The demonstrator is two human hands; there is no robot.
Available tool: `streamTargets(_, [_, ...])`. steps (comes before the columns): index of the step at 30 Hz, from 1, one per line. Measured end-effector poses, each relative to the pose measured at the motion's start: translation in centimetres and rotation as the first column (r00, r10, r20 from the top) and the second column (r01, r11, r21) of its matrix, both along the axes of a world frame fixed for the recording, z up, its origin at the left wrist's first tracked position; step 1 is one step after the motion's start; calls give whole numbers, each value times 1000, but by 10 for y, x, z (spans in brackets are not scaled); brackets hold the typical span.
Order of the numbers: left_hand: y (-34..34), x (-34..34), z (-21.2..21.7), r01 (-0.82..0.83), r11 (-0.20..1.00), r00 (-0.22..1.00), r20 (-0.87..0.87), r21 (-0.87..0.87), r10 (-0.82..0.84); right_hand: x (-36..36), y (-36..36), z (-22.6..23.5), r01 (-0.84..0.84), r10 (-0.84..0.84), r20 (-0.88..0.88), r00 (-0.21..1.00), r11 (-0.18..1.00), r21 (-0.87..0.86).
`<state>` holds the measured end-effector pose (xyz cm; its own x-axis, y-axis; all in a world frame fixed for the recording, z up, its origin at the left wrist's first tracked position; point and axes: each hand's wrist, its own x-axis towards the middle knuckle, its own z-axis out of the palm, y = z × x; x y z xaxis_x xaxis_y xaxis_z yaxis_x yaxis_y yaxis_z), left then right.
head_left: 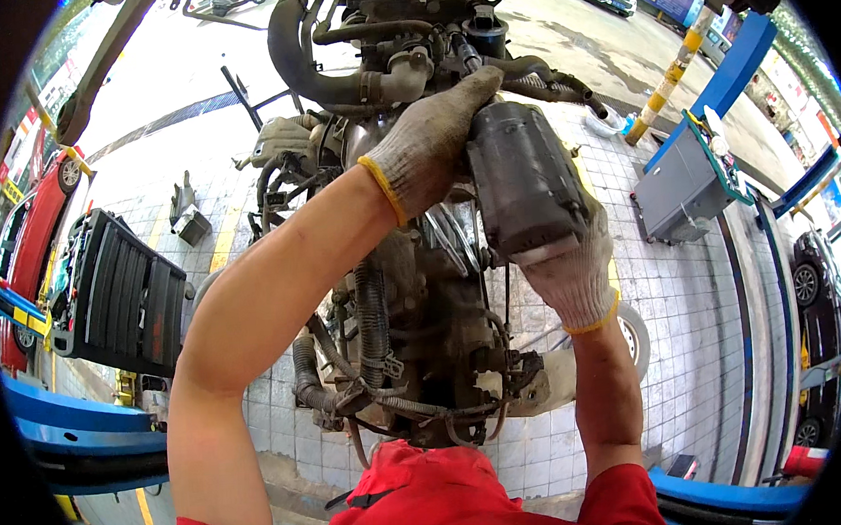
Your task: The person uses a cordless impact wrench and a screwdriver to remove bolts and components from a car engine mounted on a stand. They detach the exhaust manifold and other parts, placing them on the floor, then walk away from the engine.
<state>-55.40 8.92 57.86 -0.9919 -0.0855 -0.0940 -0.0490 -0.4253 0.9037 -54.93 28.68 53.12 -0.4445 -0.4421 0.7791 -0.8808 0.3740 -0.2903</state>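
A dark, boxy power tool, which looks like an impact wrench, is held up against the engine. From its far end a metal socket extension reaches up among the hoses and fittings. My left hand, in a whitish knit glove with a yellow cuff, closes round the front of the tool beside the extension; its fingertips are mostly hidden. My right hand, gloved the same way, grips the tool from the right and below, with its fingers hidden behind the dark body.
Hoses and a corrugated conduit run along the engine. A black tool cart stands left, a grey bin right. Blue lift arms flank me. A red car is at the left, a dark car at the right.
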Motion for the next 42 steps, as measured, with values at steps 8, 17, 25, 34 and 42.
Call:
streamTargets(8, [-11,-18,-3,-3,999,999,-36,-35,2,-5,-6,2,-29,28,33,999,999,35])
streamTargets(17, [-10,-9,7,33,989,999,19,-147,-31,-5,-10,-13,-99,78,186,979,989,108])
streamTargets(25, [-9,-8,3,-21,986,1000,-11,-168,19,-3,-14,-16,0,1,-11,1000,998,64])
streamTargets(34, [-18,-11,-4,-205,766,978,-153,-610,140,8,-14,-14,-18,17,86,996,1000,3])
streamTargets(42, [-36,-22,85,-488,-494,846,-528,-720,-67,4,-5,-14,-8,11,90,996,999,-32])
